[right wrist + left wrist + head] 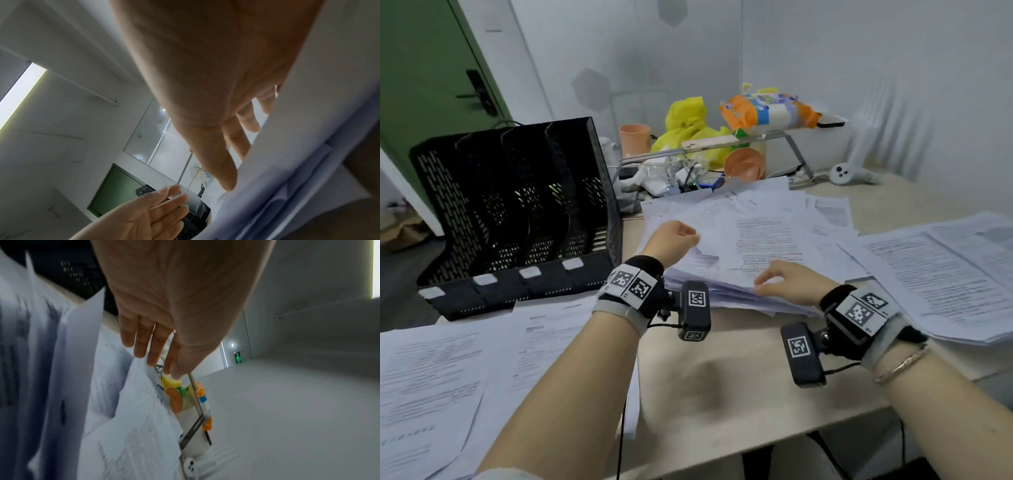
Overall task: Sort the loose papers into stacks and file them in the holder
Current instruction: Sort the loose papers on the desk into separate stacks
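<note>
A messy pile of printed papers (750, 236) lies mid-table, to the right of the black mesh file holder (517, 205), whose slots look empty. My left hand (674, 236) hovers over the pile's left side with its fingers (144, 344) straight and holds nothing. It shows as an open palm (144, 216) in the right wrist view. At the pile's near edge, my right hand (787, 279) pinches the top sheets (308, 162): its thumb (226, 178) lies on top and the fingers pass behind the paper's edge.
A thick stack of papers (945, 274) lies at the right and loose sheets (448, 377) at the front left. Behind the pile a metal stand (722, 147) carries a yellow bag (688, 120) and an orange packet (767, 109). Bare table (739, 377) lies between my forearms.
</note>
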Demonstrator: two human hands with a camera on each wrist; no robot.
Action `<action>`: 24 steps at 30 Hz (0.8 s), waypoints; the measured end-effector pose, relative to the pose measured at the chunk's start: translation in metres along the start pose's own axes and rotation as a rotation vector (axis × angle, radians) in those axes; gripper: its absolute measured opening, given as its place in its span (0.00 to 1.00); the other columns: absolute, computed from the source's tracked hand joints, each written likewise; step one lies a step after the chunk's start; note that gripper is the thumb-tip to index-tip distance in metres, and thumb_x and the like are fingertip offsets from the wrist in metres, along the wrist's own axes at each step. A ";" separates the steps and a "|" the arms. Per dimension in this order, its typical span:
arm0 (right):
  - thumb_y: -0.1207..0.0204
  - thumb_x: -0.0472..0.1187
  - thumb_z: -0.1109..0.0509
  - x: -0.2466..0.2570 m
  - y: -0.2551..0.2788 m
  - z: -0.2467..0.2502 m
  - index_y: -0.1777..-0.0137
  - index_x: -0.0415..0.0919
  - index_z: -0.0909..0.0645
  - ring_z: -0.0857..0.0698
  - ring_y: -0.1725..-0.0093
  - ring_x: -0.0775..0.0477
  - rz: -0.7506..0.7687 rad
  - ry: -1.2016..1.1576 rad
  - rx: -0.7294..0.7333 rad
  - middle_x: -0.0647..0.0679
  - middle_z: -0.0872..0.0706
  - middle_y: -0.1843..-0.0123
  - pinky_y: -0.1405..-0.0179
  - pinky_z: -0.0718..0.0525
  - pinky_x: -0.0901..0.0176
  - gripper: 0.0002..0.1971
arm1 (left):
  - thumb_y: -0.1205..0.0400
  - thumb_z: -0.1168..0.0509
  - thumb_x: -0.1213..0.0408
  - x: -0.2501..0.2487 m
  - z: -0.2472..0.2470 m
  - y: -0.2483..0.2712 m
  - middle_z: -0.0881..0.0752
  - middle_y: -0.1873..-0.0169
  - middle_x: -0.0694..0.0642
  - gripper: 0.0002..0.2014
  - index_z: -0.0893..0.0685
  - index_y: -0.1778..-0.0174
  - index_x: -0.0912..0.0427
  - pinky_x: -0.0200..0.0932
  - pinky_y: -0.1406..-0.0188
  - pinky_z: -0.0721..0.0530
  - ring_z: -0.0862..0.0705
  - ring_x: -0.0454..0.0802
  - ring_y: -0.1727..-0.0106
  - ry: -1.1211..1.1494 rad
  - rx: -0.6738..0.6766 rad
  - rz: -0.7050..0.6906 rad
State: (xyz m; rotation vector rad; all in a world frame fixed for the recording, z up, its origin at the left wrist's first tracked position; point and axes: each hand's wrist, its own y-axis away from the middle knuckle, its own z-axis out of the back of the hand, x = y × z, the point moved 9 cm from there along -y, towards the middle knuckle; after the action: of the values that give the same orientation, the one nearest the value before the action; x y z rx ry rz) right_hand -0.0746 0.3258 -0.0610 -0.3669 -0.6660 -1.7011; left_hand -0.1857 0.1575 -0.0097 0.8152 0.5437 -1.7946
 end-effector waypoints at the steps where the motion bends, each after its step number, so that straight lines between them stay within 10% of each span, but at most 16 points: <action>1: 0.22 0.49 0.32 -0.003 0.001 -0.004 0.38 0.43 0.17 0.35 0.21 0.49 -0.002 0.019 0.026 0.47 0.30 0.22 0.30 0.39 0.61 0.16 | 0.16 0.37 0.59 0.000 -0.012 -0.003 0.19 0.48 0.54 0.13 0.19 0.40 0.61 0.39 0.49 0.27 0.21 0.50 0.46 -0.033 0.045 0.006; 7: 0.22 0.54 0.33 -0.017 0.005 -0.028 0.30 0.46 0.22 0.34 0.22 0.50 -0.026 0.059 0.151 0.49 0.31 0.22 0.31 0.40 0.62 0.23 | 0.18 0.35 0.58 0.029 -0.079 -0.001 0.19 0.58 0.58 0.12 0.20 0.52 0.65 0.43 0.60 0.16 0.18 0.54 0.60 -0.081 0.305 0.239; 16: 0.25 0.53 0.29 -0.022 0.011 -0.038 0.18 0.48 0.46 0.37 0.20 0.49 -0.017 -0.035 0.155 0.47 0.38 0.18 0.25 0.39 0.59 0.40 | 0.19 0.33 0.60 0.024 -0.093 -0.003 0.18 0.66 0.54 0.10 0.21 0.64 0.61 0.32 0.80 0.30 0.26 0.43 0.74 -0.236 0.257 0.190; 21: 0.26 0.55 0.29 -0.022 0.015 -0.042 0.17 0.46 0.51 0.40 0.18 0.50 -0.013 -0.081 0.161 0.48 0.41 0.17 0.23 0.43 0.60 0.45 | 0.25 0.28 0.62 0.021 -0.098 0.000 0.13 0.46 0.66 0.18 0.16 0.44 0.71 0.44 0.50 0.19 0.15 0.58 0.43 -0.291 0.225 0.173; 24: 0.26 0.54 0.28 -0.026 0.015 -0.040 0.18 0.46 0.47 0.37 0.20 0.50 -0.025 -0.121 0.146 0.47 0.38 0.18 0.23 0.41 0.59 0.42 | 0.23 0.30 0.67 0.020 -0.100 0.002 0.19 0.69 0.62 0.09 0.18 0.68 0.65 0.41 0.67 0.23 0.18 0.56 0.61 -0.272 0.252 0.173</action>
State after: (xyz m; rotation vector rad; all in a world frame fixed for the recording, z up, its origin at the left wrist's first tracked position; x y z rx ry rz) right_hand -0.0500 0.3199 -0.1040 -0.3607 -0.8817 -1.6516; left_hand -0.1610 0.2140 -0.0909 0.7451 0.0679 -1.7965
